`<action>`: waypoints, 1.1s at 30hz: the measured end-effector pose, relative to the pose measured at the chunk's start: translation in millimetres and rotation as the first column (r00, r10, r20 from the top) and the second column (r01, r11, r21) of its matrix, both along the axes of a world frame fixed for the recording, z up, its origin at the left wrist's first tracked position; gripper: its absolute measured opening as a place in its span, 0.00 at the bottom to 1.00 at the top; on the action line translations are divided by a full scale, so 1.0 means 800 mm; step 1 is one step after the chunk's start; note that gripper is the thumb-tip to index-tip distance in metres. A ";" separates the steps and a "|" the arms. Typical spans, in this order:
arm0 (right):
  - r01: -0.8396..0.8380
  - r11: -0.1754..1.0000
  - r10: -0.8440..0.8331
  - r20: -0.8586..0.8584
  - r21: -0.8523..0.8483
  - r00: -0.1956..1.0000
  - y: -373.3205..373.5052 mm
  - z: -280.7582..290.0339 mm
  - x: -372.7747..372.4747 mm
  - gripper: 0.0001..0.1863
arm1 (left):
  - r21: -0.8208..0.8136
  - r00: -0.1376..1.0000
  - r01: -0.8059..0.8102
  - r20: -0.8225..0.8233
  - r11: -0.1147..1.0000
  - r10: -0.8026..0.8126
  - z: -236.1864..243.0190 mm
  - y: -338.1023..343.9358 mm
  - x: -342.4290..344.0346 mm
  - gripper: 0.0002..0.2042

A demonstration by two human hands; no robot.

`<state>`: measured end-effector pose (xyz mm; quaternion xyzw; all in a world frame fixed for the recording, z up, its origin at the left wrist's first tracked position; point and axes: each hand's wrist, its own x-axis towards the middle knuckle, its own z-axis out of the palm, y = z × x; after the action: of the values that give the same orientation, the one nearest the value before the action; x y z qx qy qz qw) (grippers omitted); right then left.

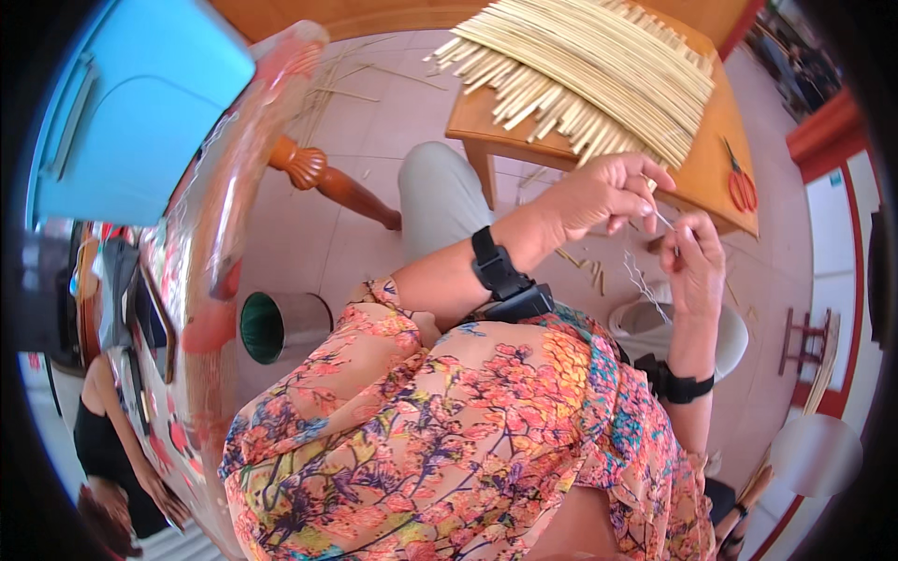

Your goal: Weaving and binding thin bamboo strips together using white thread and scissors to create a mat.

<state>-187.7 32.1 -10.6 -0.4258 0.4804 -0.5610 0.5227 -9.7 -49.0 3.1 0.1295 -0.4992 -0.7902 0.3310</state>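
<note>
My left hand (pixel 608 196) is at the near edge of a mat of pale straw-like stalks (pixel 589 70), fingers bent and pinched together. A thin white string (pixel 664 221) runs taut from its fingertips to my right hand (pixel 694 257), whose thumb and fingers are closed on it. A small pale stalk end shows by the left fingers; whether they grip it too is hidden. A loose crinkled length of string hangs below, between the hands. The stalks lie side by side with uneven ends on a wooden table (pixel 716 192).
Red-handled scissors (pixel 742 187) lie on the table's right side. At left stand a plastic-covered table (pixel 220 309), a turned wooden leg (pixel 318 178), a blue box (pixel 140 103) and a bin (pixel 290 327). Stalk scraps litter the tiled floor. Other people are at lower left and lower right.
</note>
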 end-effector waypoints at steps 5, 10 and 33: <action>0.155 0.987 -0.160 -0.124 -0.050 0.979 -0.004 0.012 0.011 0.02 | 0.010 0.997 0.001 0.078 1.000 -0.002 -0.007 0.001 0.007 0.16; 0.130 0.989 -0.139 -0.152 -0.064 0.979 -0.015 0.021 0.003 0.04 | -0.398 0.890 0.075 0.440 0.914 0.119 -0.036 -0.020 0.016 0.14; 0.161 0.984 -0.176 -0.391 -0.072 0.903 -0.006 0.034 0.006 0.07 | 0.033 0.969 -0.074 0.237 0.997 0.064 -0.005 0.004 -0.010 0.03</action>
<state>-183.3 27.2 16.7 -0.4973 0.6002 -0.5154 0.3561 -18.0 -45.7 -1.3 0.2468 -0.5135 -0.7675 0.2939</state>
